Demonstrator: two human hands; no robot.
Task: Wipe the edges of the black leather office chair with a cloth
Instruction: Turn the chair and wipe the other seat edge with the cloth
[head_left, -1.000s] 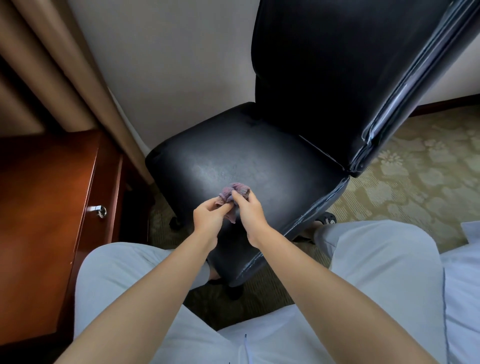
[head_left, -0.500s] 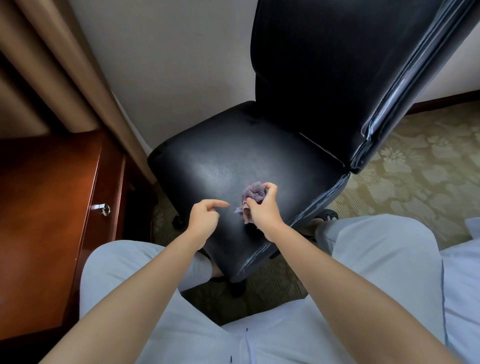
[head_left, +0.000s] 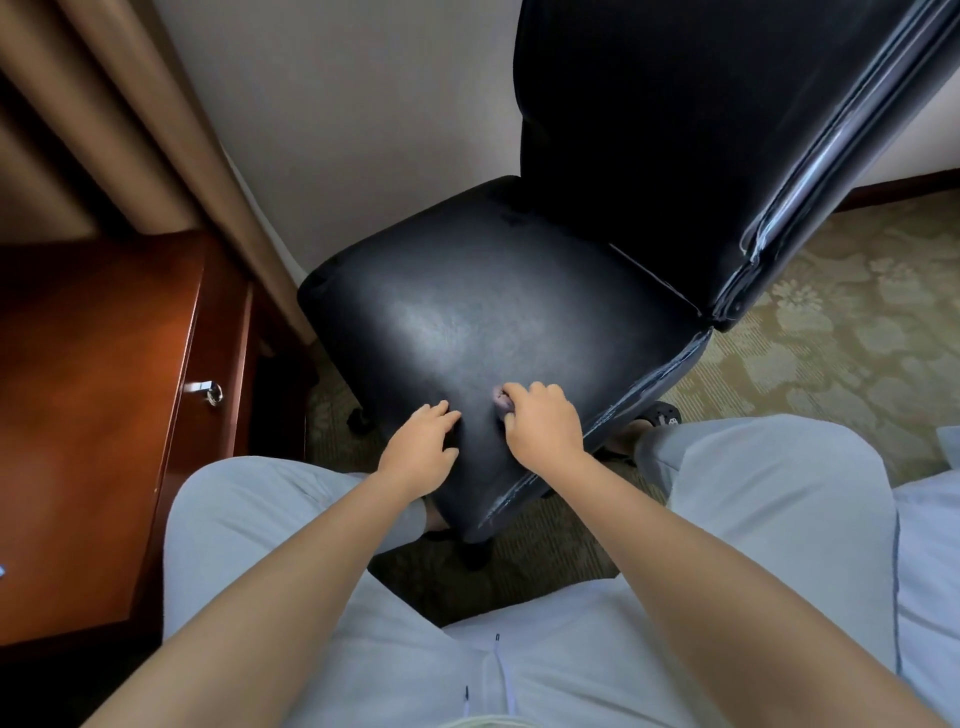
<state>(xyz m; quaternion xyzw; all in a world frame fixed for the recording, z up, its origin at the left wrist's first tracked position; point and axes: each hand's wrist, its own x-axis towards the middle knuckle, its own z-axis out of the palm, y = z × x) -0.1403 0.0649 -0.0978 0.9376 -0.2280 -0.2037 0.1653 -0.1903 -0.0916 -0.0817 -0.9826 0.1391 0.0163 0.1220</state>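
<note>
- The cloth (head_left: 500, 404) was bunched small under the right hand (head_left: 540, 422), only a purplish scrap of it showing past the curled fingers (head_left: 524, 391), which gripped it and pressed it on the seat.
- It lay on the front part of the chair (head_left: 467, 332) seat, a little in from the near corner, not yet on the seam.
- To do the wipe well, I judged the wad should be carried out to the worn piping at the seat's front-right edge (head_left: 639, 387) and drawn along it with steady pressure, folding some cloth over the lip so both top and side got wiped.
- A larger flat of cloth under the fingers would likely clean more per pass; so tightly balled, it may have skipped the seam.
- The left hand (head_left: 418, 447) rested on the seat just beside the right, fingers loosely bent and holding nothing; it seemed placed to steady the chair, which stood on castors and could roll.
- A wooden desk (head_left: 93, 395) stood at the left, patterned carpet (head_left: 831, 332) at the right.
</note>
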